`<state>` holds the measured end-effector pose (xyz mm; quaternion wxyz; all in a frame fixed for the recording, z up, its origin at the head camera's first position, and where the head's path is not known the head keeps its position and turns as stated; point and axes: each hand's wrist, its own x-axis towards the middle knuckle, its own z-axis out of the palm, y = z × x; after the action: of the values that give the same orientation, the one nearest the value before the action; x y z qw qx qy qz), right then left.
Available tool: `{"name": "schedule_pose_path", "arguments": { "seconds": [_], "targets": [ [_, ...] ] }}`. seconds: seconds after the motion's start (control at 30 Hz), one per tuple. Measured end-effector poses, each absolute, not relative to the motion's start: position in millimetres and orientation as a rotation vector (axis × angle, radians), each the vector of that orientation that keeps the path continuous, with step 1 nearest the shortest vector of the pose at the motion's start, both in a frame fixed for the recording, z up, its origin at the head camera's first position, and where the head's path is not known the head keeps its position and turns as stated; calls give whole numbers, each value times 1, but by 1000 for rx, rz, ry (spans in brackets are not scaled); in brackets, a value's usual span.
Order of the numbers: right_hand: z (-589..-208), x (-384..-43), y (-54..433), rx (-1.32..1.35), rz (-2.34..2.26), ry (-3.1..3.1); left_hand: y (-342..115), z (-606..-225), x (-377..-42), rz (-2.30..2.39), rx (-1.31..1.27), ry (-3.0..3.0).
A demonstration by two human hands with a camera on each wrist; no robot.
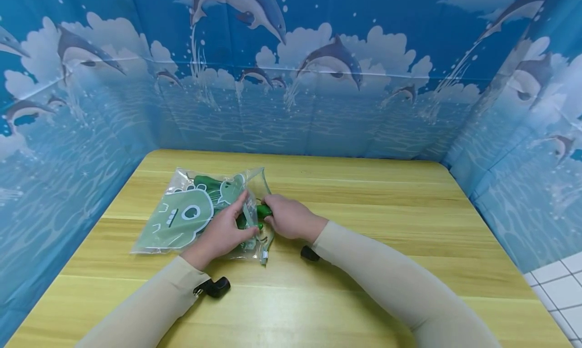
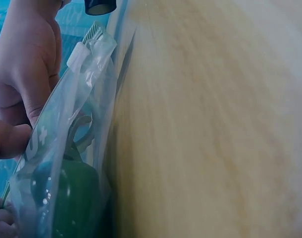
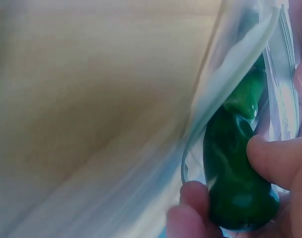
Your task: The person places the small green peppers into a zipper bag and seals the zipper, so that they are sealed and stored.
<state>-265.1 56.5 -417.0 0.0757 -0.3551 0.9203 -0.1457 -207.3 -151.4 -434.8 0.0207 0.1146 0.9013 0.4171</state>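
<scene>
A clear zip bag (image 1: 156, 232) with a green cartoon print lies on the table, its mouth toward the right. Several green peppers are inside, one of them (image 1: 206, 181) showing near the far edge. My left hand (image 1: 223, 232) holds the bag by its mouth, thumb and fingers spread apart. At the opening, my right hand (image 1: 288, 216) grips a glossy green pepper (image 3: 235, 178) between thumb and fingers, the pepper partly within the bag. Behind it in the right wrist view sits another green pepper (image 3: 245, 94). Plastic partly hides the peppers.
The wooden table (image 1: 364, 186) extends right of the bag. A dolphin-print curtain (image 1: 309, 110) surrounds its back and sides. Black wrist cameras (image 1: 217, 287) sit under both sleeves. The bag's white zip slider (image 1: 264, 257) hangs at the near corner.
</scene>
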Motion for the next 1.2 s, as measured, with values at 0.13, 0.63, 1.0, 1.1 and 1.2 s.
{"name": "schedule_pose_path", "arguments": {
  "seconds": [0.13,0.63,1.0,1.1,1.2],
  "targets": [
    [-417,-268,58,-1047,-428,2801,-151,-433,-206,1307,358,2782],
    [-413,-264,55,-1033,-374,2777,-151,-434,-206,1289,355,2801],
    [-416,-266,52,-1042,-491,2728,-151,-433,-206,1317,370,2784],
    [-416,-267,51,-1030,-514,2732,-151,-433,-206,1318,363,2780],
    [-416,-268,51,-1023,-533,2732,-151,-433,-206,1317,361,2778]
  ]
}}
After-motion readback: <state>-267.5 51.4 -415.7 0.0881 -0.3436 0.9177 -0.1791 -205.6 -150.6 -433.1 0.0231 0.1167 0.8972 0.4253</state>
